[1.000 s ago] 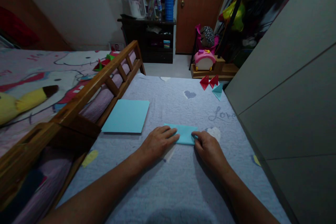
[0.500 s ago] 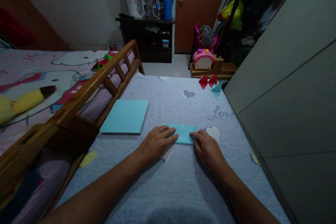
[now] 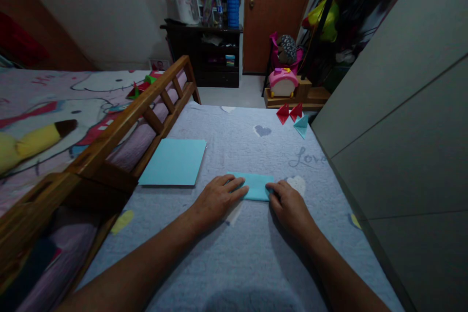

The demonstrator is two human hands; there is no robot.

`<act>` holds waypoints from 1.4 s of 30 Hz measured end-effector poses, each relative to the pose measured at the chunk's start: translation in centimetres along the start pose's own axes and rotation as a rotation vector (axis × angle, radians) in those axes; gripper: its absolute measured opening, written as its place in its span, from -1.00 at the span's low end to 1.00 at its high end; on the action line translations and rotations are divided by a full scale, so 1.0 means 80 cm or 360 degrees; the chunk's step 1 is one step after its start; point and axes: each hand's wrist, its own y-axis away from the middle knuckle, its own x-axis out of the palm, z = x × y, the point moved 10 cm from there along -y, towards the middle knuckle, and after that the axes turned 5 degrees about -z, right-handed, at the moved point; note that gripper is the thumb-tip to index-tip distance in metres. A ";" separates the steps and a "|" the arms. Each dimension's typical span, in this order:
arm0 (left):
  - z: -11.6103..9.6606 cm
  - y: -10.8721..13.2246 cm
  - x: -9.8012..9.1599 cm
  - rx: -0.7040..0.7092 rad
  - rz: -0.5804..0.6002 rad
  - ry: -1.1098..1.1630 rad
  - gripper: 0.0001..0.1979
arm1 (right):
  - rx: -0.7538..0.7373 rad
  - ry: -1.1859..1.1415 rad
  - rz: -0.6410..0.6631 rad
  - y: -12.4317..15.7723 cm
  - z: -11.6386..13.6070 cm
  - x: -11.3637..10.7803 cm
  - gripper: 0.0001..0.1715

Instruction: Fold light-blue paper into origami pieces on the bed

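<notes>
Dim bedroom, with a pale wall (image 3: 109, 14) at the upper left, a brown door (image 3: 281, 24) at the top right of centre, and a bluish-grey cloth (image 3: 234, 151) with printed hearts (image 3: 262, 130) across the middle and bottom of the frame. At the centre, on the cloth, a folded light-blue paper (image 3: 258, 186), flat and oblong, long sides running left to right. Over its left end, the left hand (image 3: 216, 197), palm down, fingers (image 3: 239, 189) stretched out and slightly apart, resting on the paper. At its right end, the right hand (image 3: 288, 200), fingers bent, index fingertip on the paper; no telling whether pinching the edge or just pressing down. Left of centre, well apart from the folded piece, a square stack of light-blue sheets (image 3: 173, 161), lying flat near a wooden rail (image 3: 120, 112). Toward the upper right, at the far corner of the cloth, two red folded pieces (image 3: 282, 113) side by side, and just beside them a light-blue folded piece (image 3: 302, 126). Beyond the rail, at the left, a yellow plush toy (image 3: 34, 142) on a pink patterned sheet (image 3: 22, 92). At the top centre, a dark cabinet (image 3: 183, 48); along the right, pale panels (image 3: 402, 107).
</notes>
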 end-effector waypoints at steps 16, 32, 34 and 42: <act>-0.002 0.004 0.000 0.0048 -0.0129 -0.0078 -0.62 | 0.0084 -0.0244 0.0024 -0.006 -0.012 0.001 -0.65; -0.001 0.005 0.000 0.0059 -0.0172 -0.0062 -0.62 | 0.0199 -0.0329 0.0032 -0.007 -0.016 -0.002 -0.61; -0.001 0.005 0.001 0.0065 -0.0164 -0.0061 -0.62 | 0.0214 -0.0360 0.0038 -0.006 -0.018 -0.001 -0.62; -0.002 0.003 0.000 0.0062 -0.0125 -0.0069 -0.61 | 0.0244 -0.0317 0.0020 -0.005 -0.019 -0.001 -0.64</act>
